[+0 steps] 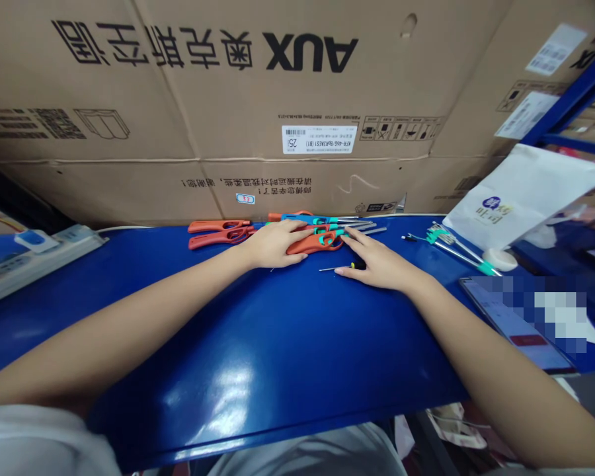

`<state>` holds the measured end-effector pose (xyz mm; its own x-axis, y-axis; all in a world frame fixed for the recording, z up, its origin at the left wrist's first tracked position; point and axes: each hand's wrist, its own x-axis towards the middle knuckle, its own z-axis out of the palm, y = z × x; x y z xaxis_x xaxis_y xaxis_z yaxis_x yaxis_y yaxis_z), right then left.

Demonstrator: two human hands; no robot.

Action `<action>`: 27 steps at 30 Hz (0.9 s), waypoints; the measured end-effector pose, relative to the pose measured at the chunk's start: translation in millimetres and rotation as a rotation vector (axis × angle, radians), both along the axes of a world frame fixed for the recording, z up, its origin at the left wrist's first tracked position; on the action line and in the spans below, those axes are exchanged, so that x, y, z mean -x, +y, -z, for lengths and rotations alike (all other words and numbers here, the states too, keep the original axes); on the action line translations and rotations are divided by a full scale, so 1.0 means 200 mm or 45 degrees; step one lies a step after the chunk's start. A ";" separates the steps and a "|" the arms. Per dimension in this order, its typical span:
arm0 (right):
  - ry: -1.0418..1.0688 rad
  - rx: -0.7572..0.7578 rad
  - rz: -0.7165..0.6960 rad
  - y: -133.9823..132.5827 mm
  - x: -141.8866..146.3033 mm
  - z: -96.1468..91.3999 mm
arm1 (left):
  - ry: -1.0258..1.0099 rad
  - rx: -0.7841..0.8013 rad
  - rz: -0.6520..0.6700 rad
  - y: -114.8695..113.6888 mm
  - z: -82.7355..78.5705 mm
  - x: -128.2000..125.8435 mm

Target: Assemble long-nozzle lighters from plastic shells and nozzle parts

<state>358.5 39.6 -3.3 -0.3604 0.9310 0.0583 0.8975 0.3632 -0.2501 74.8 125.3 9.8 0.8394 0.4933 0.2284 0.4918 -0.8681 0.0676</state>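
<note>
An orange gas lighter [310, 244] with green parts lies at the front of a row on the blue table. My left hand [275, 244] is around its handle end, thumb on the near side and fingers on the far side. At its front part are the fingertips of my right hand [379, 261], spread apart, with the thumb low. A small screwdriver [357, 265] lies by that thumb, its handle partly hidden under the hand. Behind are a blue lighter [297, 217] and other lighters, partly covered. Left of my left hand lie a red lighter [215, 238] and an orange lighter [213, 226].
A large cardboard box [218, 139] stands along the back of the blue table [277, 344]. A power strip [44, 258] is at the left. Metal rods with green ends [459, 251], a white bag [520, 198], a round white object [500, 259] and a tablet [506, 317] are at right.
</note>
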 end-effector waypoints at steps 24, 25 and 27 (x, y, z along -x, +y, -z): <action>0.046 -0.357 -0.186 -0.01 0.00 -0.01 | -0.030 -0.072 0.081 0.00 -0.02 -0.01; 0.069 -0.364 -0.216 -0.01 0.00 -0.01 | -0.032 -0.075 0.076 0.00 -0.03 -0.01; 0.119 -0.380 -0.269 -0.01 0.01 -0.02 | -0.041 -0.084 0.056 -0.02 -0.05 0.01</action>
